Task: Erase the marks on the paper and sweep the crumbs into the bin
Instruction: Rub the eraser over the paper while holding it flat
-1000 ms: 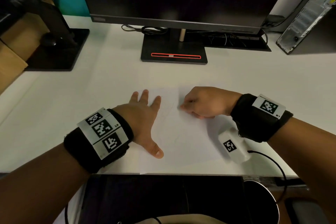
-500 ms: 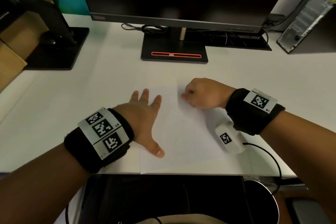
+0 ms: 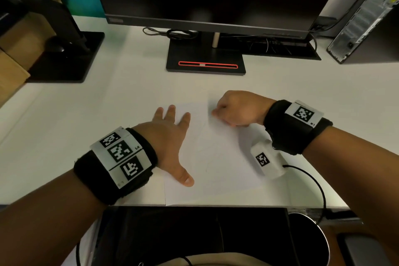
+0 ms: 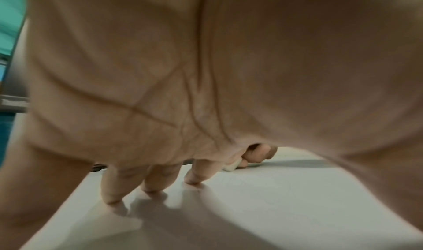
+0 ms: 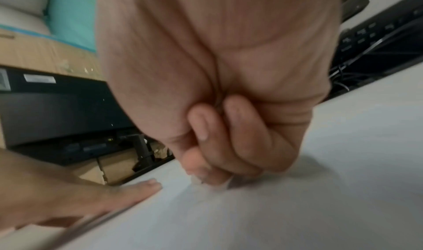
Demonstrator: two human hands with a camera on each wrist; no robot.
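A white sheet of paper (image 3: 216, 157) lies on the white desk near its front edge, with faint pencil marks (image 3: 207, 166) on it. My left hand (image 3: 170, 134) presses flat on the sheet's left side, fingers spread and straight. My right hand (image 3: 235, 108) is curled into a fist at the sheet's far part. Its fingertips pinch a small white eraser (image 4: 231, 165) down onto the paper (image 5: 274, 217); the eraser (image 5: 206, 181) is blurred in the right wrist view. A dark round bin (image 3: 325, 242) stands below the desk edge at the near right.
A monitor on a black stand (image 3: 205, 58) occupies the back middle, a computer tower (image 3: 367, 13) the back right. Another black stand (image 3: 64, 56) and a cardboard box (image 3: 13, 71) sit at the left. A black cable (image 3: 313, 179) trails from my right wrist over the desk edge.
My right hand with the eraser has slid away from me toward the far part of the paper. The left hand has stayed pressed in place.
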